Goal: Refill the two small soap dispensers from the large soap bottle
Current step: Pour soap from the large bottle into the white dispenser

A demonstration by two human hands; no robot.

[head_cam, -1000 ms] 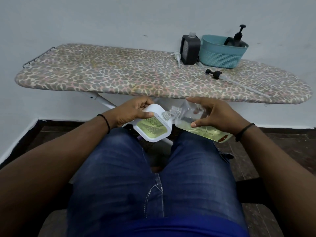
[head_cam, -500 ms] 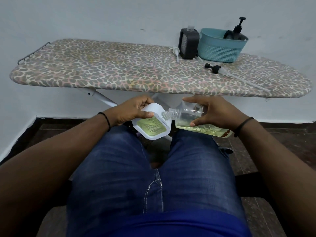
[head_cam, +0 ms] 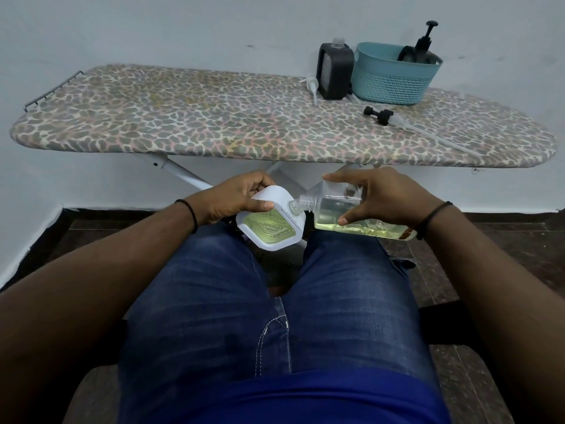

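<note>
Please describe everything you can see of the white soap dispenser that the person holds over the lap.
The white soap dispenser is a small flat container with rounded corners, seemingly plastic, with a clear textured window showing yellow-green liquid inside. Its pump is off. The left hand grips it, thumb on the front face, fingers behind, holding it tilted above the knees. The neck of the large clear bottle, held nearly level by the right hand, meets its upper right corner.

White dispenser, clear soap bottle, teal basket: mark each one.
White dispenser (head_cam: 269, 229), head view, on its green ribbed window.
Clear soap bottle (head_cam: 331, 209), head view, on its clear body near the neck.
Teal basket (head_cam: 388, 82), head view, on its woven front wall.
</note>
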